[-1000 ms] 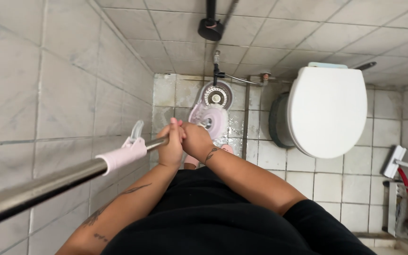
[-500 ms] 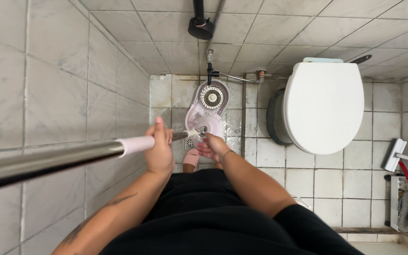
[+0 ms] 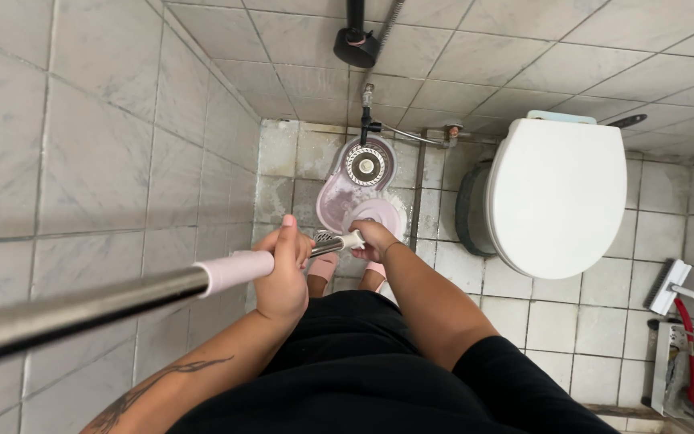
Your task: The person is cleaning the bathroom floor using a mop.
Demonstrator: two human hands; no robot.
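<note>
I look down over my black clothes at a tiled bathroom floor. A long metal mop pole (image 3: pixel 82 309) with a pale pink sleeve (image 3: pixel 234 270) runs from the lower left up to my hands. My left hand (image 3: pixel 283 277) wraps around the pole just past the pink sleeve. My right hand (image 3: pixel 371 239) grips the pole's white end joint (image 3: pixel 353 239). Below them on the floor stands a pink spin mop bucket (image 3: pixel 332 201) with a round white mop head (image 3: pixel 375 215) in its near half and a metal spinner basket (image 3: pixel 366 164) in its far half.
A white toilet (image 3: pixel 556 193) with its lid down stands to the right of the bucket. A hose and water valve (image 3: pixel 373 120) come off the far wall. A scrub brush (image 3: pixel 667 288) and red-handled tool (image 3: pixel 688 354) lean at the right. Tiled wall runs close on the left.
The view has dropped and the pole has swung lower across the frame. My hands have moved apart along the pole, the right one to its end joint above the bucket.
</note>
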